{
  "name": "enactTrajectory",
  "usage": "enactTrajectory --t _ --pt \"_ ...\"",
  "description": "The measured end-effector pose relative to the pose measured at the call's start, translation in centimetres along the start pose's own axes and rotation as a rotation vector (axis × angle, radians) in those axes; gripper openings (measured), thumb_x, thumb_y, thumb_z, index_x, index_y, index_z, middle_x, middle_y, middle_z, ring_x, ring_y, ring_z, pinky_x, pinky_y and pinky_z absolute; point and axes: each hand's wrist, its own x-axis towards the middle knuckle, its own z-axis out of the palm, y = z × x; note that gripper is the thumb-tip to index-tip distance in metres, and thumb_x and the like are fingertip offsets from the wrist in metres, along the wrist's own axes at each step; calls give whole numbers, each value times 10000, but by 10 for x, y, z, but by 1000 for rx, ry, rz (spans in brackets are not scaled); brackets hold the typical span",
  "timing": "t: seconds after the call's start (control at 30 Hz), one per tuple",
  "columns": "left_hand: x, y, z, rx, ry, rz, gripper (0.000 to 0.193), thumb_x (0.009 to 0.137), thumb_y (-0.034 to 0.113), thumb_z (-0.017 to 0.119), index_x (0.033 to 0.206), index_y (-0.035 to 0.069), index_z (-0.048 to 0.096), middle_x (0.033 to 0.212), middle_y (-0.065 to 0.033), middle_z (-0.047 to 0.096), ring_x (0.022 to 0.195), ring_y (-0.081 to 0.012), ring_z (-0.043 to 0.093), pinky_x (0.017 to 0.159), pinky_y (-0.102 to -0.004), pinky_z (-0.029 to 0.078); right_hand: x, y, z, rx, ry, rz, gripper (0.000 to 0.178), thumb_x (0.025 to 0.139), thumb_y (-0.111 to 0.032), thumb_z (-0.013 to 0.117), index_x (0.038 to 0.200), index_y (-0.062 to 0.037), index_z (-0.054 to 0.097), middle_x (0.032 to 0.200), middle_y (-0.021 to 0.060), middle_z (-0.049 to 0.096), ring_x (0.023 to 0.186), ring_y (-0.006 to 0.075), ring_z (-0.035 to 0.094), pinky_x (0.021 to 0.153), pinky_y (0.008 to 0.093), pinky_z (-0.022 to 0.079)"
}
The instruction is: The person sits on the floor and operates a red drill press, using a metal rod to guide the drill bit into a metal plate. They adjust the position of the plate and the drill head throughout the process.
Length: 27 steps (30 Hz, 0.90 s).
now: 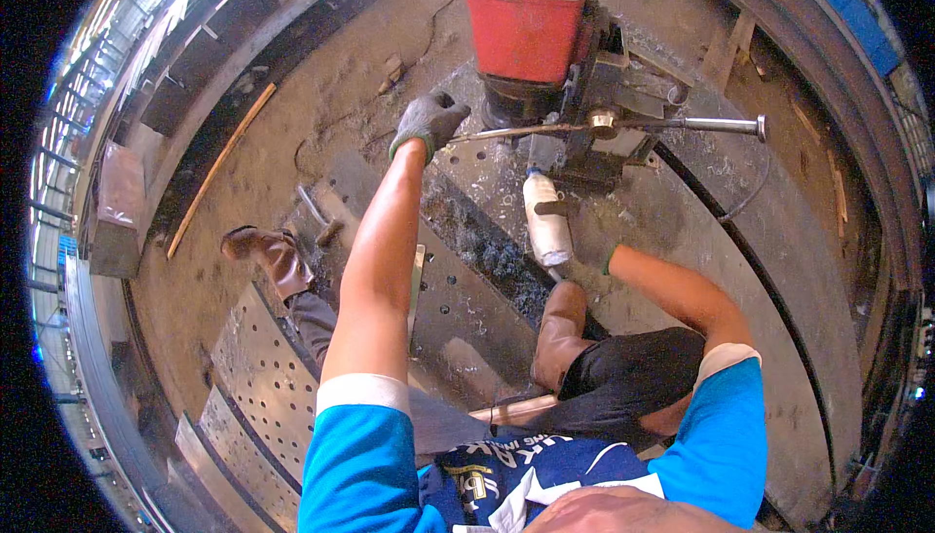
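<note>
My left hand (431,122) is gripping the feed handle (521,131), fingers curled; the red drill (526,36) is standing toward the steel plate's (682,221) far edge. I'm not making out my right hand's (589,252) fingers. If the drill is snagging, the handle could be wrenching my wrist.

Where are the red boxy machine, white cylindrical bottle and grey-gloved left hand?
Red boxy machine (521,38), head view: red housing.
White cylindrical bottle (551,239), head view: white body.
Grey-gloved left hand (430,121), head view: glove's back.
</note>
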Motion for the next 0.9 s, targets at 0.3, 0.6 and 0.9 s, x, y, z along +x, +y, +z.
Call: enactTrajectory --t 0.3,0.6,0.9 --pt "-1 4 -3 4 19 14 532 882 523 729 1149 66 784 1136 -238 793 1115 -421 753 956 -494 571 -20 -21 27 -57 -18 -48 343 920 -204 805 1236 -110 708 995 55 747 849 227 756 789 409 652" --pt "-2 5 -4 52 7 23 545 883 521 727 1175 65 786 1123 -250 790 1111 -435 750 960 -498 572 -20 -21 25 -76 26 34 356 915 -248 821 1221 -112 702 985 52 747 831 220 758 772 387 656" --pt "-2 5 -1 12 8 28 529 876 523 726 1143 71 789 1098 -243 790 1090 -426 755 931 -498 570 6 6 -13 88 -24 63 319 971 -246 795 1242 -104 704 989 54 757 829 218 761 768 396 660"
